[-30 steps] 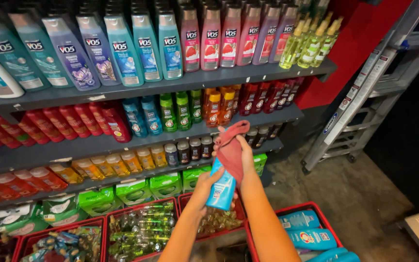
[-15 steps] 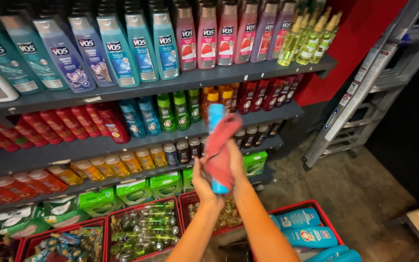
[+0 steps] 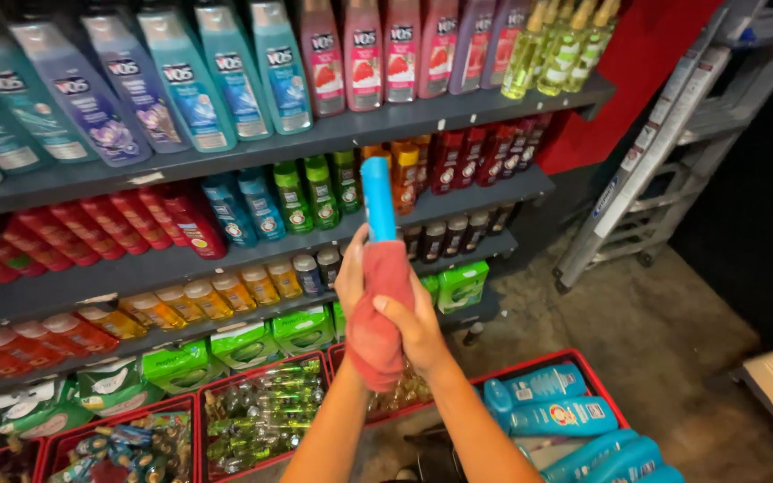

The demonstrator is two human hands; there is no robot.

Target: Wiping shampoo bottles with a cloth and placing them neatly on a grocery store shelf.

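Up in front of the shelves, a person holds a blue bottle standing straight up. A red cloth is wrapped around the bottom part of the bottle. The right hand is closed tight on the cloth and the bottle inside it. The left hand is on the other side, with its fingers curled around the cloth too. So both hands are holding the same thing together, up in the air, a little way out from the shelves.

It looks like the bottle is being wiped. The top part sticks out of the cloth and looks clean and bright. The bottom part is hidden by the cloth, so I cannot tell how clean it is. The bottle is not on a shelf yet.

Down by the person's right side sits a red basket with more blue bottles lying in it. I think those may be waiting for their turn. Behind the hands, the grey shelves are packed with bottles of many colours, and more red baskets sit low on the left
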